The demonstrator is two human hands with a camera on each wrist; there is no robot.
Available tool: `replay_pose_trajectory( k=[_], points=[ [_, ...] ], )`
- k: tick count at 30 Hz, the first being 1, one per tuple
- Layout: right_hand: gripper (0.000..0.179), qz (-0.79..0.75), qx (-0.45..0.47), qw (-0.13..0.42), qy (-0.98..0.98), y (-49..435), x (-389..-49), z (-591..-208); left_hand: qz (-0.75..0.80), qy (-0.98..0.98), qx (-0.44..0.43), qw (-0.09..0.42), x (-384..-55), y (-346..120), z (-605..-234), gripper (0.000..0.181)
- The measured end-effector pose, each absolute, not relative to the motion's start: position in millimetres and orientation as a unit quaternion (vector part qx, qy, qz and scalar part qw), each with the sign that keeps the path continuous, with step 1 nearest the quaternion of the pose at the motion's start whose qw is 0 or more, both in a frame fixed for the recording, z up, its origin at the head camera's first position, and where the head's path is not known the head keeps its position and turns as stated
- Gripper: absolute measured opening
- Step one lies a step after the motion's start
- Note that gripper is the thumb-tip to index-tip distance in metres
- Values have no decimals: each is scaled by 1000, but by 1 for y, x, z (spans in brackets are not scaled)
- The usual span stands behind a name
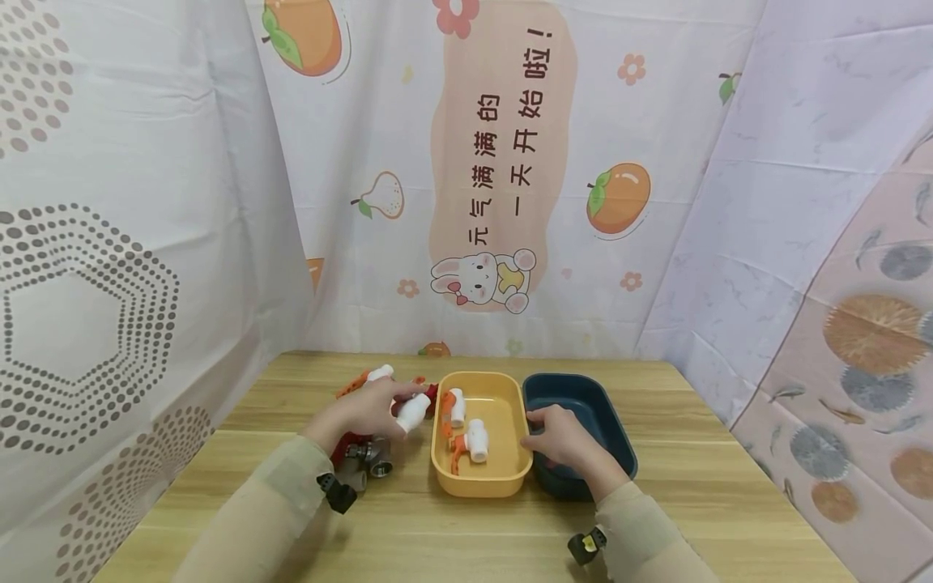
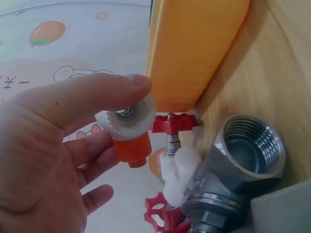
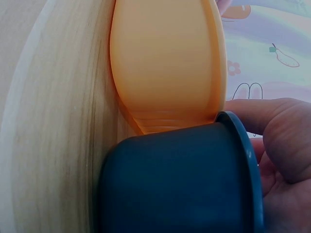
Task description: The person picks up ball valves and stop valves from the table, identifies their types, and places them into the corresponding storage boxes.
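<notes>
Left of the frame's centre, the left hand [image 1: 370, 405] pinches a white valve [image 1: 413, 413] just left of the yellow tray [image 1: 503, 417], above the counter [image 1: 408, 538]. Two white valves with orange handles [image 1: 477, 441] lie in that tray. Right of centre, the right hand [image 1: 567, 439] reaches over the blue tray [image 1: 579, 394]; whether it pinches the rim, I cannot tell. Metal fittings [image 1: 377, 455] sit lower left.

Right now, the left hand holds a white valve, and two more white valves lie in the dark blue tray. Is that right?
Wrong tray: the two other valves lie in the yellow tray, as the head view shows. The left hand does hold a white valve.
</notes>
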State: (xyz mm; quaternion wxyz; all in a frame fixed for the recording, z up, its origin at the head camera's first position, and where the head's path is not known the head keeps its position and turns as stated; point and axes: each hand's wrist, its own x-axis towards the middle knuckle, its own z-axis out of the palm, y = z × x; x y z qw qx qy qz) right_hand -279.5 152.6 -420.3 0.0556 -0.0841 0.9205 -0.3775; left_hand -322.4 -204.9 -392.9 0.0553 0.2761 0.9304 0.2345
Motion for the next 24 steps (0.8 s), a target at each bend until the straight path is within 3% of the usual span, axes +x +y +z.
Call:
replay_pose_trajectory(
  k=[8,24],
  points=[
    [55,-377,-86,56,920,153,-280,-420,301,914,269,28,-322,-206,-388,86],
    [54,-375,-86,53,922,153,-281,-422,366,887,283,-4,-323,-211,-382,83]
  ],
)
